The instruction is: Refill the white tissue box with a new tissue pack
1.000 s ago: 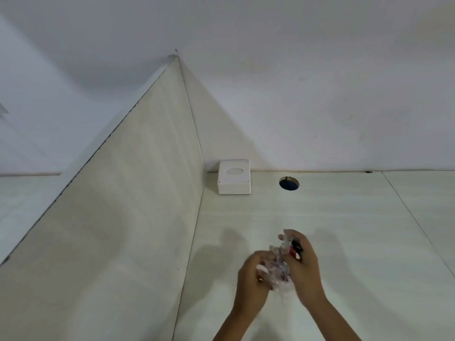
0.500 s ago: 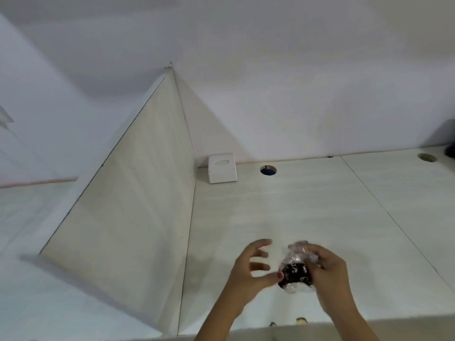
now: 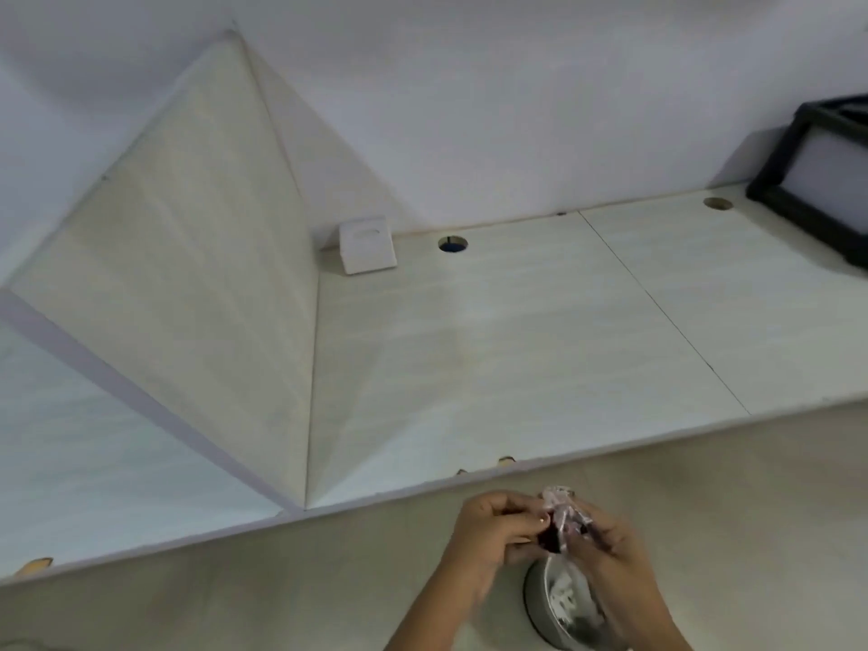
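a crumpled clear wrapper (image 3: 561,512) with a dark patch is pinched between the left hand (image 3: 493,523) and the right hand (image 3: 596,538), held over a round bin (image 3: 540,599) below the surface (image 3: 516,345). the white tissue box (image 3: 367,245) is set far off in the corner, well apart from both hands. whether tissues are held inside the wrapper cannot be told. if it is dropped carelessly, the bin could be missed; if the pack itself is discarded, the box is left unfilled.

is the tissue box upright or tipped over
Upright: the white tissue box sits flat in the desk corner, its oval opening facing up. Whether tissues are inside, cannot tell.
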### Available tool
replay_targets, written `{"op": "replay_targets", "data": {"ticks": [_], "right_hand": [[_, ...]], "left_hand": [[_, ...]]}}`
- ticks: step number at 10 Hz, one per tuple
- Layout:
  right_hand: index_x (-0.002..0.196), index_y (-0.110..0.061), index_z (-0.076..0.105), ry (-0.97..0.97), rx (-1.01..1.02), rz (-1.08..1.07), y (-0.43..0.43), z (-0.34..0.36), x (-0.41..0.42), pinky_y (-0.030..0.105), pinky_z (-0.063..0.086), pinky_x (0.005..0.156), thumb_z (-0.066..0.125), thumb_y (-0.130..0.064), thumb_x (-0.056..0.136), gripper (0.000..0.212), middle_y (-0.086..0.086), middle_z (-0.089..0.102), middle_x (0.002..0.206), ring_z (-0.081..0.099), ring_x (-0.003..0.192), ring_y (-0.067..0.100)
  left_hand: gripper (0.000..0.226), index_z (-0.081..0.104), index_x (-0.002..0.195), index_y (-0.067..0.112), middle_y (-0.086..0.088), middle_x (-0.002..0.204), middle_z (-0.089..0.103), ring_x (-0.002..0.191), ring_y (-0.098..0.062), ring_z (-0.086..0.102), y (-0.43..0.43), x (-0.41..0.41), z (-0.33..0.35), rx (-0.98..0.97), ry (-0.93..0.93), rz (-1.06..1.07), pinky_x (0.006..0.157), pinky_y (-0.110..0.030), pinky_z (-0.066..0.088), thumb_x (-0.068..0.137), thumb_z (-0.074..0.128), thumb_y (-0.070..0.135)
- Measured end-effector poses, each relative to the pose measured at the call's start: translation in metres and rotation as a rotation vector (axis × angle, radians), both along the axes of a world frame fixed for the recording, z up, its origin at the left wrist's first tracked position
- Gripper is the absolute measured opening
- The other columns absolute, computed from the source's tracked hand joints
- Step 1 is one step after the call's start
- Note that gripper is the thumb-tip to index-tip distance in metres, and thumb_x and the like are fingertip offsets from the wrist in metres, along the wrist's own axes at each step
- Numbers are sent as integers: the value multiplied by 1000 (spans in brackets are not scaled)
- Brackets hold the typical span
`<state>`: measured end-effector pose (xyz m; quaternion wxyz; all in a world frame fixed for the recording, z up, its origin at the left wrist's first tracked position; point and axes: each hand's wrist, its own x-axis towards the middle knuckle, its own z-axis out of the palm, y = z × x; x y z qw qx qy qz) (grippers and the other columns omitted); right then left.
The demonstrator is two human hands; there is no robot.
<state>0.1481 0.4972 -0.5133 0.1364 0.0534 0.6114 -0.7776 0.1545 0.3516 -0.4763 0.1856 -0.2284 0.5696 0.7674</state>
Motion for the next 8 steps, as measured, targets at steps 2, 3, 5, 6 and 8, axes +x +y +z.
{"op": "replay_targets", "data": {"ticks": [2,3,5,6,8], "right_hand": [[74,-2,61,-212,532,-278,67,-128,-14,24,47,43,76,0,63,19,9,65,54,62,48,17],[71,-7,50,-320,866,-294,87,-217,-19,31,34,52,71,-6,66,22,13,55,62,51,64,31],[82,0,65,-378,1090,-74,103,-414,-22,33,46,72,64,1,66,16,14,54,93,52,73,30],[110,3,57,-398,1106,158,106,-488,-20,39,45,91,62,-2,70,40,20,44,119,51,94,35],[132,-8,41,-262,1125,256,109,-482,-11,47,38,103,63,-11,77,59,24,43,137,42,124,39]], "left_hand": [[17,63,75,22,10,67,63,63,-4,60,36,-13,-129,-306,-55,-243,54,-8,44,81,60,6],[28,60,69,30,12,72,61,67,3,57,57,-29,-218,-441,-13,-338,70,-12,45,76,64,3],[24,63,97,15,0,103,64,93,-8,56,76,-64,-351,-647,190,-481,80,-9,40,74,65,8],[27,61,104,12,-3,114,61,102,-7,52,78,-65,-385,-728,282,-483,82,0,31,77,61,8],[34,58,112,15,0,120,58,110,-2,49,74,-41,-360,-730,354,-450,92,-2,31,79,60,9]]}}
